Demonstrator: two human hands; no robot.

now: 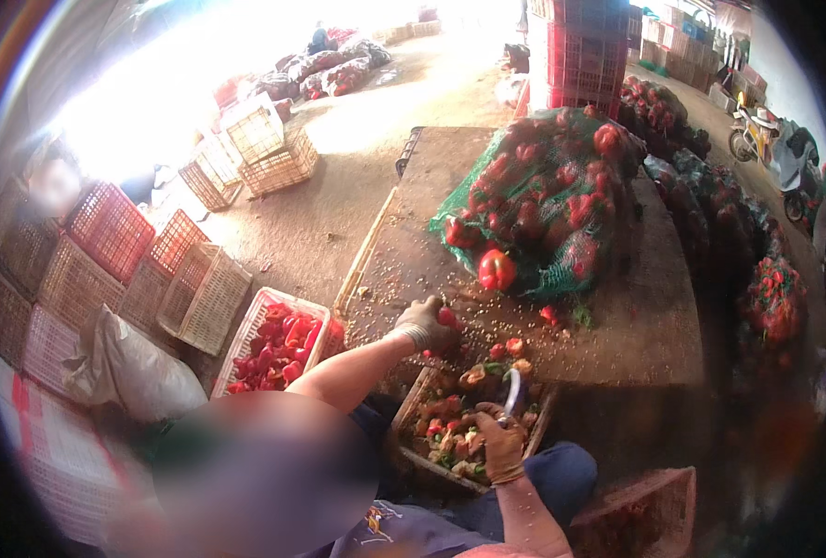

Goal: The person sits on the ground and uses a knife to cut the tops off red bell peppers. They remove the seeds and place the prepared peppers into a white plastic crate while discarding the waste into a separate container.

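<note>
My gloved left hand (427, 324) is at the near left part of the wooden table (636, 335), its fingers around a red bell pepper (447, 317). In my gloved right hand (502, 439) is a small knife with a curved blade (512, 390), above a crate of pepper cores and scraps (413, 450). Cut red pieces (507, 349) and scattered seeds lie on the table between the hands. Farther back, a green mesh sack (538, 202) full of red peppers lies with a whole red bell pepper (496, 270) at its mouth.
A pale crate (231, 349) of cut red peppers stands left of the table. Stacked plastic crates (81, 279) and a white sack (141, 363) are farther left. Tall red crates (576, 56) rise behind the table; filled mesh sacks (712, 209) line its right side. Another crate (678, 502) stands at lower right.
</note>
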